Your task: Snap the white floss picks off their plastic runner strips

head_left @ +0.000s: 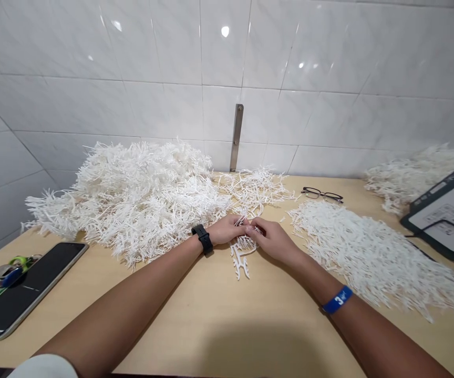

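White sprig [240, 255] lies just beside the heap [144, 194], pinched in the nearly closed fingertips of left hand [227, 229] and right hand [273, 239]; tugging could snap its thin prongs, or the heap's strands could snag it.

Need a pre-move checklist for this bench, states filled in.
1. Both hands in view: ok, left hand and right hand meet mid-table.
2. White branched piece at the fingertips: ok, both hands pinch at it.
3. Grip firmness: cannot tell, the fingers cover the contact.
4. Left hand free of the large white pile: cannot tell, the pile's edge lies right behind it.
5. Only white pieces on the table: not ok, phone and keys at far left, glasses behind the right-hand pile.
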### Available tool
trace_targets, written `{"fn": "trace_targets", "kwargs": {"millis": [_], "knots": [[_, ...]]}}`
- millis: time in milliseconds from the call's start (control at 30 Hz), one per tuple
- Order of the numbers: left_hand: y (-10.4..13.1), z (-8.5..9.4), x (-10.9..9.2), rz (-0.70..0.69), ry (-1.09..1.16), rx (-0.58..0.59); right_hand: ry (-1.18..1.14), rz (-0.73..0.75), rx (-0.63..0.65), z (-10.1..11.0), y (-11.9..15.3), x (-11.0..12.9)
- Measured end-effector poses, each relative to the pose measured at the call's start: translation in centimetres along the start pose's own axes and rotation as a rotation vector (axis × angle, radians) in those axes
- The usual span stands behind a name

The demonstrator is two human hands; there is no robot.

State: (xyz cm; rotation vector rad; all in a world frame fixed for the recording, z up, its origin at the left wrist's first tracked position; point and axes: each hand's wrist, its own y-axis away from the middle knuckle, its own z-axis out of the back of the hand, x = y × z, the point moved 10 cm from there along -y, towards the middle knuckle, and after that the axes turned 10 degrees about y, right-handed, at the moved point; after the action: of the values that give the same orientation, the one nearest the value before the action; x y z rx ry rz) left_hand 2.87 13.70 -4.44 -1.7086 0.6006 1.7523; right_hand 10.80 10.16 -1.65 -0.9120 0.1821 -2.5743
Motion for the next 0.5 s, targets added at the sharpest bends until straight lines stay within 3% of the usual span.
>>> {"fn": "trace_targets", "kwargs": {"millis": [200, 333, 500], "knots": [[0.0, -1.2, -0.5, -0.038, -0.140, 0.137, -0.179, 0.086, 0.094, -0.7, 0.0, 0.5], [0.1, -2.0, -0.8, -0.021, -0.050, 0.256, -0.307, 0.085, 0.157, -1.3, -0.1, 0.6], [0.5, -1.9, -0.8, 0.015, 0.053, 0.263, -0.537, 0.013, 0.195, -1.9, 0.1, 0.0]]}}
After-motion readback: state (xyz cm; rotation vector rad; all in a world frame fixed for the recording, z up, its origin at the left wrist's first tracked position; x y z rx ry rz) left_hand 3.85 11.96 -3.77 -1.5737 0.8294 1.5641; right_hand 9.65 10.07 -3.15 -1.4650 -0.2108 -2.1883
